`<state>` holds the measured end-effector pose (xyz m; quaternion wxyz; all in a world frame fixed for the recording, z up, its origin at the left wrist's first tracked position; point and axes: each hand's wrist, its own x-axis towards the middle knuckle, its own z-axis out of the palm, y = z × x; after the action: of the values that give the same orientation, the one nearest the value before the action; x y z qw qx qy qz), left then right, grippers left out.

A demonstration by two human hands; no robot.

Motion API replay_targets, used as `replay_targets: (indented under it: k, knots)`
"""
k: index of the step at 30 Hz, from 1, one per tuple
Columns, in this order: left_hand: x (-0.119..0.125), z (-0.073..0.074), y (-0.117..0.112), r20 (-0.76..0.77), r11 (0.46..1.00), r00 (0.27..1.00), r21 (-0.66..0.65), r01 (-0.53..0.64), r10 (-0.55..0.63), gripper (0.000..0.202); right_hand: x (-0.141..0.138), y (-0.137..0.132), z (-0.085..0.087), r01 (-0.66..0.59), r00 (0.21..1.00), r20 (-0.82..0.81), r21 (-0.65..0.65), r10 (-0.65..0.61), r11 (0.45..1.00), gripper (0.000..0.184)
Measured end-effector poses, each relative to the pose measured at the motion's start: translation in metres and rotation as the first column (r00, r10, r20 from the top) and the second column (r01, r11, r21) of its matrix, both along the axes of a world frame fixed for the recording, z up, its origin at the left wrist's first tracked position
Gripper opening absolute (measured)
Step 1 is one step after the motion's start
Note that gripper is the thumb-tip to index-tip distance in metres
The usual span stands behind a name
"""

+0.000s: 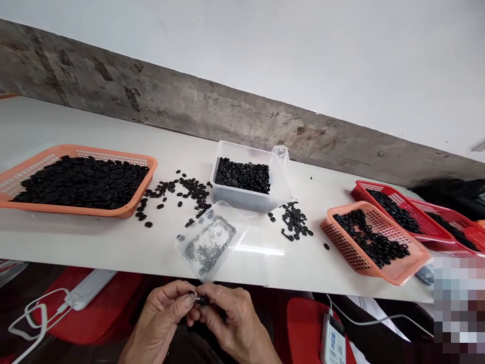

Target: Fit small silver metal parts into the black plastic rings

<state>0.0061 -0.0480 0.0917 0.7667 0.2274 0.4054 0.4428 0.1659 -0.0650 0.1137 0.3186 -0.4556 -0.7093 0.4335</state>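
Note:
My left hand (162, 316) and my right hand (231, 318) meet below the table's front edge, fingertips pinched together on a small black part (200, 300). Just above them a clear lid (212, 246) lies on the white table (94, 242), holding several small metal pieces. Loose black rings (178, 194) are scattered behind it. A clear tub (246, 184) full of black rings stands in the middle. A second small heap of black parts (294, 225) lies to its right.
A big orange basket (76, 182) of black rings sits at the left. At the right stand an orange basket (373, 242) and two red baskets (397, 210) with black parts. Red stools, a white power strip (89, 288) and cables lie below the table.

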Motion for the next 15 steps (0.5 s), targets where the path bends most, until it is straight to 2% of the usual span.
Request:
replay_targets:
  k: [3, 5, 8, 11, 13, 15]
  knots:
    - [0.002, 0.000, -0.001, -0.003, 1.000, 1.000, -0.003, -0.019, 0.019, 0.019, -0.003, -0.009, -0.006, 0.070, 0.989, 0.129, 0.042, -0.075, 0.997, 0.040]
    - [0.002, -0.001, -0.002, 0.012, 1.000, 0.999, -0.006, -0.029, 0.030, 0.017, -0.006, -0.011, -0.011, 0.097, 0.984, 0.142, 0.058, -0.105, 0.994, 0.037]
    - [0.002, -0.003, -0.003, 0.020, 0.999, 0.999, -0.013, -0.034, 0.034, 0.015, -0.010, -0.010, -0.018, 0.135, 0.988, 0.066, 0.062, -0.139, 0.989, 0.026]
    - [0.000, -0.005, -0.003, 0.016, 0.999, 0.999, -0.017, -0.028, 0.028, 0.016, -0.012, -0.007, -0.021, 0.235, 0.972, -0.005, 0.086, -0.236, 0.968, 0.021]
    - [-0.001, -0.005, -0.003, 0.022, 1.000, 1.000, -0.017, -0.012, 0.012, 0.015, -0.012, -0.007, -0.022, 0.272, 0.962, -0.045, 0.114, -0.268, 0.956, 0.022]
    - [-0.002, -0.005, -0.002, 0.038, 1.000, 0.999, -0.018, 0.009, -0.008, 0.015, -0.010, -0.007, -0.022, 0.257, 0.965, -0.090, 0.105, -0.248, 0.961, 0.026]
